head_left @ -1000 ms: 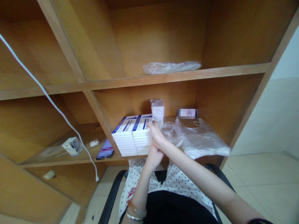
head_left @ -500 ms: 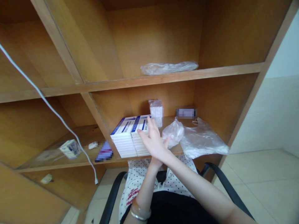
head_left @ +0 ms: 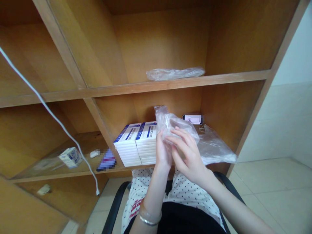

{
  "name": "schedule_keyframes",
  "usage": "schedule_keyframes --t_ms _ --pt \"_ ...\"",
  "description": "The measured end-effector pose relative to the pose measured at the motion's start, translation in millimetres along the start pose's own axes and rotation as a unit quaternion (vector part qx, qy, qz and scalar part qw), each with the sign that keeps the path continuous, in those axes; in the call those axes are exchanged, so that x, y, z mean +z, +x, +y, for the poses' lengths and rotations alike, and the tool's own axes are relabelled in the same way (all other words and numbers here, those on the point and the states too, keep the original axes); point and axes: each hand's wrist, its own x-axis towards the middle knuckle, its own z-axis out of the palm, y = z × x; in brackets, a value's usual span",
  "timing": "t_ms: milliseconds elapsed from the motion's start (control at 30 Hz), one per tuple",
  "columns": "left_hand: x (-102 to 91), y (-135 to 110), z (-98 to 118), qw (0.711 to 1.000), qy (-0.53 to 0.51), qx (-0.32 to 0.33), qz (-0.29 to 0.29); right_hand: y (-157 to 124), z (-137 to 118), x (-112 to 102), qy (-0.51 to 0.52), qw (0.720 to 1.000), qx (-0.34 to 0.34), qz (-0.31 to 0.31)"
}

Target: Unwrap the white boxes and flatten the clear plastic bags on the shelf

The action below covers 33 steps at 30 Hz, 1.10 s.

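Count: one left hand point(head_left: 163, 152), one right hand point(head_left: 187, 152), one held plastic bag point(head_left: 172, 123), one upper-shelf bag point(head_left: 174, 74), one lower-right bag point(head_left: 215, 146), two centre box stacks point(head_left: 128, 145), one phone point(head_left: 192, 119), one lower-left carton point(head_left: 70, 157).

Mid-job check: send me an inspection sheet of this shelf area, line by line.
Surface: wooden shelf unit, open compartments.
Job's things: clear plastic bag held up between both hands; two touching stacks of white-and-blue boxes just beyond.
Clutter: second plastic bag lying right; blurred phone at back; small carton in left compartment; flattened bag on upper shelf.
Hands: left hand and right hand both gripping the bag.
Cables: white cable hanging across left compartment.
Surroundings: tiled floor; black chair armrest.
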Motion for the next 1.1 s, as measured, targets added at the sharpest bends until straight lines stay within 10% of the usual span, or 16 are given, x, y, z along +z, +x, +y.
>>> schedule_keyframes --t_ms 400,900,1100 --pt "-3.7 -8 3 0.985 0.091 0.091 -0.114 6 43 -27 0.043 0.986 0.155 -0.055" --pt "-9.4 -15 13 0.924 0.285 0.246 0.059 8 46 -48 0.03 0.976 0.171 -0.133" --pt "-17.7 -9 14 0.97 0.16 0.178 0.036 10 57 -65 0.041 0.974 0.175 -0.137"
